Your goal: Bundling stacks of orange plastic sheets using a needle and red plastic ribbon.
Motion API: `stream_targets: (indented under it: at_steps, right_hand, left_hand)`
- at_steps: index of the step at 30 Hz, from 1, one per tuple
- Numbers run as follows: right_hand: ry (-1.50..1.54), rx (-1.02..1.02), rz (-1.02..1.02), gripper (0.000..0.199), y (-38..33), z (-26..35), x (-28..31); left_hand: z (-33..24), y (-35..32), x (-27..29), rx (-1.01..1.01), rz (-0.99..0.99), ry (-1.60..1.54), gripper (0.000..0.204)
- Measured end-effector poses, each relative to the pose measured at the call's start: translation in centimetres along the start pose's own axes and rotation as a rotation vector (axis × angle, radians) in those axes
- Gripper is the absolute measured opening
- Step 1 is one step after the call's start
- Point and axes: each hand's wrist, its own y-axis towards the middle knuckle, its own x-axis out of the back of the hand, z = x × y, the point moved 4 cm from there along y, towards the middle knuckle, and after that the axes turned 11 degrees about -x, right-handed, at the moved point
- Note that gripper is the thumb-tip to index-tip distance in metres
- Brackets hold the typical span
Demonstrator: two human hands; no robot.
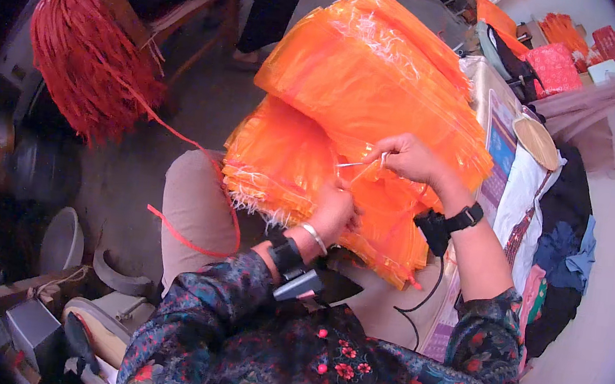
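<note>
A thick, folded stack of thin orange woven-plastic sheets (380,86) with frayed white edges lies across my lap. My right hand (406,158) is over the stack, thumb and forefinger pinched on a thin pale piece (351,165), too small to name, that reaches toward my left hand. Lower and to the left, my left hand (335,212) rests against the sheets with its fingers curled closed; whatever they grip is hidden. A red strip (232,218) curls over my left knee, near the left forearm.
A big bundle of red strips (87,61) hangs at the upper left, beside a seated person's dark-trousered leg (272,6). Right of the stack, a covered surface bears a round woven fan (535,140) and white cloth (523,198). A black cable (432,297) dangles beneath my right wrist.
</note>
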Motion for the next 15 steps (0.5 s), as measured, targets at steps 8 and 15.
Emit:
stream_targets:
  at_steps: [8,15]
  right_hand:
    - [-0.522,-0.016,0.126,0.021,2.0,1.1,1.3]
    - [-0.797,0.019,0.173,0.021,0.7,4.1,-1.8]
  left_hand:
    - [-2.4,2.3,3.1,-0.079,0.01,-0.077,0.006]
    - [-4.4,2.0,0.8,-0.182,0.075,0.275,0.006]
